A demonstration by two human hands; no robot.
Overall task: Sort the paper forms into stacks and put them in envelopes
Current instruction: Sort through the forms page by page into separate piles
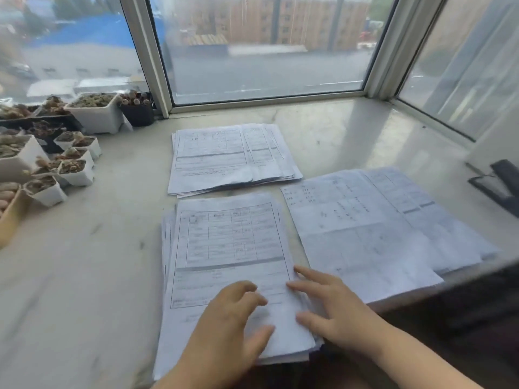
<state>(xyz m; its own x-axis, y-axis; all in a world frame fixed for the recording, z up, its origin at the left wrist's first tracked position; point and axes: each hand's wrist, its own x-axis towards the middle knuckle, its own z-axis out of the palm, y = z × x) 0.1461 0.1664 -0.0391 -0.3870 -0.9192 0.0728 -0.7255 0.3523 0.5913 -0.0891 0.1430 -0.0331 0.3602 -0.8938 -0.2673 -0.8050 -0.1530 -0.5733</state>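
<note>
The person stands at a pale tabletop [84,262] under a window, and three stacks of paper forms lie on it. The near stack [224,248] is just in front of the person, the far stack [224,155] lies beyond it toward the glass, and the right stack [365,228] is spread beside them, reaching to the tabletop edge. Both hands rest on the lower part of the near stack. The left hand [227,327] lies on the top sheet with its fingers loosely bent and a little apart, holding nothing. The right hand [334,313] has its fingers spread and almost straight, touching the right edge of the same sheet. I judge that the sorting step is in hand, because no envelope is visible. The next move probably needs one sheet to be lifted from the near stack at its edge, without dragging the sheets under it. Small plant pots [75,169] stand at the left, well apart from the papers.
</note>
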